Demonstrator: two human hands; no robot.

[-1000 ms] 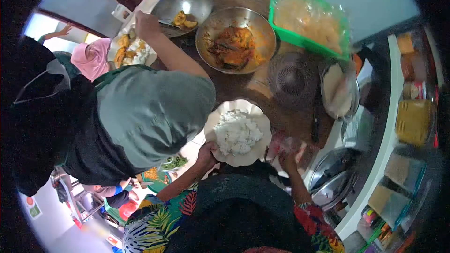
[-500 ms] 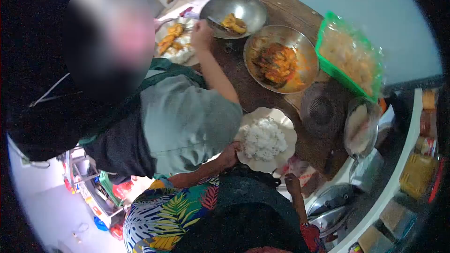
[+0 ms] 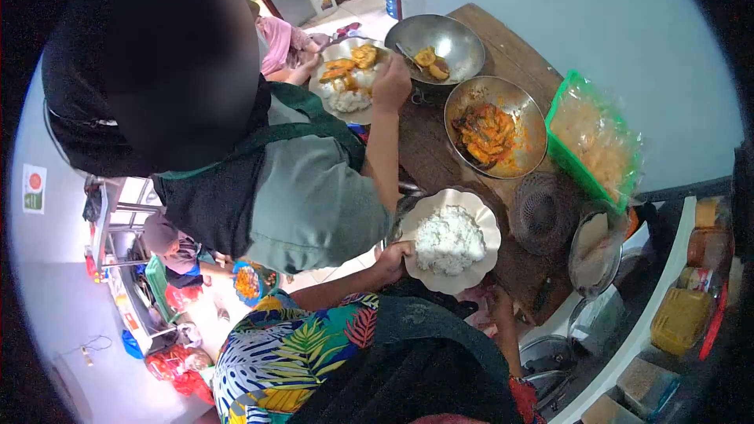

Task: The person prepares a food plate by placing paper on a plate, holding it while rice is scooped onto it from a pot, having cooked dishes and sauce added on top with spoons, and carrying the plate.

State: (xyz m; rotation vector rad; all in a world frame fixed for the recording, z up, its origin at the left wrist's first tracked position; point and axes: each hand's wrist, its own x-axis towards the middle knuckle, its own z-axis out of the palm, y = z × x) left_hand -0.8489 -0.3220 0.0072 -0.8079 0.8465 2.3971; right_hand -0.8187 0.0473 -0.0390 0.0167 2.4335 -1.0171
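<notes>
My left hand [image 3: 393, 261] grips the edge of a scalloped cream plate [image 3: 415, 271] with its fingers closed on the rim. A mound of white rice [image 3: 450, 240] covers the middle of this plate. My right hand [image 3: 501, 306] is lower right of the plate, beside something pinkish [image 3: 477, 298] at the table's near side; its fingers are too dark and hidden to read. Beyond the plate, a metal pan [image 3: 534, 159] holds orange-red saucy food. Farther back, another wok [image 3: 463, 41] has a few yellow pieces and a utensil in it.
A co-worker in a grey-green sleeve [image 3: 318, 196] stands close on my left, holding a plate of rice [image 3: 345, 100] with yellow-orange food. A green crate [image 3: 572, 144] with plastic-covered food, a dark woven-looking round cover [image 3: 542, 212] and a shelf of containers [image 3: 677, 322] are on the right.
The view has shifted, showing more of the room on the left. The co-worker's hand has moved from beside the wok to their plate, which is now raised. My left hand still holds the rice plate.
</notes>
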